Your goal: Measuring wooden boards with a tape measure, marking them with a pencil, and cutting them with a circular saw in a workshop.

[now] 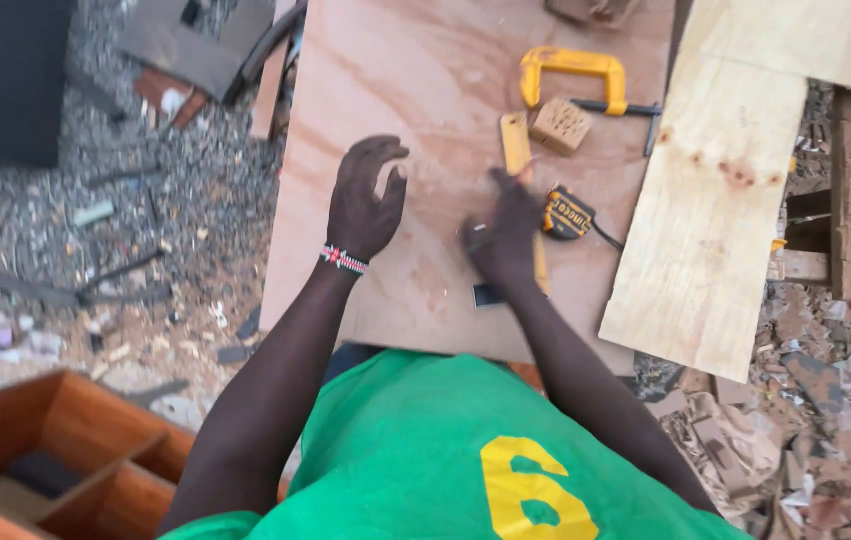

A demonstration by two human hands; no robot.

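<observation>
Green shirt cloth (pixel 415 450) with a yellow figure fills the bottom of the view, and both bare arms reach forward from it over a reddish plywood sheet (pixel 425 70). To the lower left sits an open wooden box frame (pixel 65 460) on ground strewn with shavings and scraps. Above the sheet, the left hand (pixel 365 200), with a beaded band at its wrist, hangs with fingers loosely curled and apart, gripping nothing. Just beside it the right hand (pixel 505 235) is blurred; it seems closed around a small dark object, though I cannot tell what. Touching that hand is a yellow folding rule (pixel 517 145), with a yellow and black tape measure (pixel 567 213) alongside. Farther off lie a small wood block (pixel 559 125) and a yellow clamp (pixel 575 75). A pale plywood board (pixel 715 200) overlaps the sheet's right edge.
</observation>
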